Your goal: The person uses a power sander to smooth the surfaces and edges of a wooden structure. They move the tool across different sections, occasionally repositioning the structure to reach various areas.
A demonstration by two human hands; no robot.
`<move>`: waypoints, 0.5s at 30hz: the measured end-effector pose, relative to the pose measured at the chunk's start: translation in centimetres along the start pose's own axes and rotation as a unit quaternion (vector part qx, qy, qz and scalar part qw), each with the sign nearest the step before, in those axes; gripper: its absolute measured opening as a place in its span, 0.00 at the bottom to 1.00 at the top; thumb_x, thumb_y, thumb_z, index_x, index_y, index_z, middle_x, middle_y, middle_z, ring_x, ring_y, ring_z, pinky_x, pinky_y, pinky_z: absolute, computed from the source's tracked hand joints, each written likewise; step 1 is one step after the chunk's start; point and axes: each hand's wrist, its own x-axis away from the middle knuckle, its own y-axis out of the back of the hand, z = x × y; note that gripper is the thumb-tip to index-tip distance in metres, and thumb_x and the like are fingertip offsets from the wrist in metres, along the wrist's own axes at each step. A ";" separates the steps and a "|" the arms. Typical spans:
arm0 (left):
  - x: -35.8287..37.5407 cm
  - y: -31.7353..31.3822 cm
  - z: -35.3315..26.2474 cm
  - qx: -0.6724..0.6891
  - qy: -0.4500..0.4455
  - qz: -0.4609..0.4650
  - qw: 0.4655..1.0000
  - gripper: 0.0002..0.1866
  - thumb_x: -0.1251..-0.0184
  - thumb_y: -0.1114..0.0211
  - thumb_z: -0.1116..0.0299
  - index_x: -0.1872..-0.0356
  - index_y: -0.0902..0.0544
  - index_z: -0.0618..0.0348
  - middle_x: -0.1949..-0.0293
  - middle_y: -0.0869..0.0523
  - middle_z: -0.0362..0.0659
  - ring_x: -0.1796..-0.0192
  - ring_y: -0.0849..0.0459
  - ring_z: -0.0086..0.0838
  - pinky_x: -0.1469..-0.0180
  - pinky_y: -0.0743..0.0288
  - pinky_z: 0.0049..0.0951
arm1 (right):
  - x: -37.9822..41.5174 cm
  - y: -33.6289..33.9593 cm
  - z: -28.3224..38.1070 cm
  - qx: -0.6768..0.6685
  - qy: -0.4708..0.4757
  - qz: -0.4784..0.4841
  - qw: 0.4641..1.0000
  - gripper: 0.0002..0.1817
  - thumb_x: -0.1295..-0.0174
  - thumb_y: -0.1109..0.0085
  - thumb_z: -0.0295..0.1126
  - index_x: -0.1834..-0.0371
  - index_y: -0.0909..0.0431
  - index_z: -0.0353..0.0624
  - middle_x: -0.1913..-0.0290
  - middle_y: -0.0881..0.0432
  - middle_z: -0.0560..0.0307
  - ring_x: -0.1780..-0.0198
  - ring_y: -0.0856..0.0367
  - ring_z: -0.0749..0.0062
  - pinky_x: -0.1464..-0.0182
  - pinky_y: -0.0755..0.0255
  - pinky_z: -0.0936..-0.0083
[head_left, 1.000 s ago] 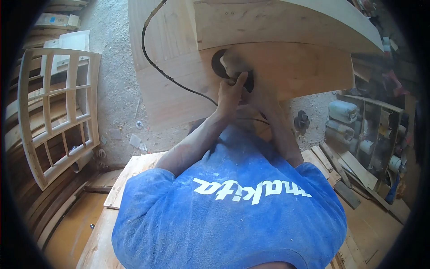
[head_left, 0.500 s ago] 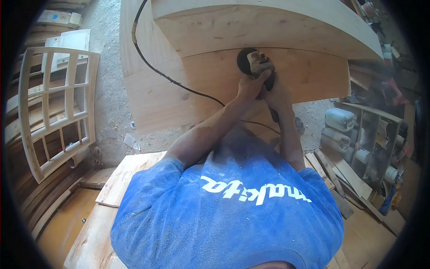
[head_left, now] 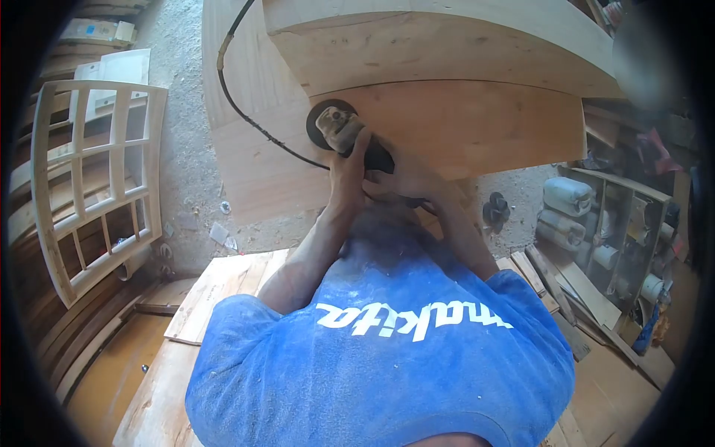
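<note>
An angle grinder (head_left: 339, 128) with a round black disc lies against the wooden panel (head_left: 477, 127), near the panel's left end. My left hand (head_left: 348, 175) is wrapped round the grinder's head end, just behind the disc. Farther back, my right hand (head_left: 410, 179) grips the dark body of the tool. A black cord (head_left: 253, 119) runs from the upper left down towards my hands. Above the panel rises a thick curved wooden piece (head_left: 447, 48), with a dark seam between the two.
A wooden lattice frame (head_left: 112, 160) leans at the left over stacked timber. Plastic containers (head_left: 566, 195) sit in a wooden crate at the right, beside loose boards (head_left: 581, 287). A dark round object (head_left: 496, 211) lies on the dusty floor (head_left: 179, 149).
Both hands have moved left with the grinder, from the middle of the panel towards its left end. The dark round object on the floor now shows more fully.
</note>
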 end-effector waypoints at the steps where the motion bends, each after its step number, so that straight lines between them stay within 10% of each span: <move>1: 0.2 -0.1 -0.8 -0.026 0.031 -0.019 0.999 0.30 0.27 0.24 0.48 0.36 0.18 0.61 0.47 0.12 0.42 0.54 0.11 0.27 0.58 0.18 0.29 | -0.2 -0.5 -1.7 -0.022 0.083 -0.001 0.996 0.45 0.31 0.31 0.41 0.14 0.42 0.39 0.28 0.20 0.37 0.30 0.18 0.46 0.29 0.25 0.54; 15: -3.0 -8.6 2.5 -0.181 0.032 -0.026 0.983 0.33 0.36 0.22 0.43 0.47 0.11 0.68 0.53 0.07 0.50 0.52 0.08 0.34 0.50 0.15 0.36 | 3.0 3.8 -7.3 -0.125 0.005 -0.099 0.987 0.43 0.29 0.30 0.40 0.16 0.40 0.33 0.30 0.19 0.37 0.28 0.19 0.52 0.26 0.28 0.59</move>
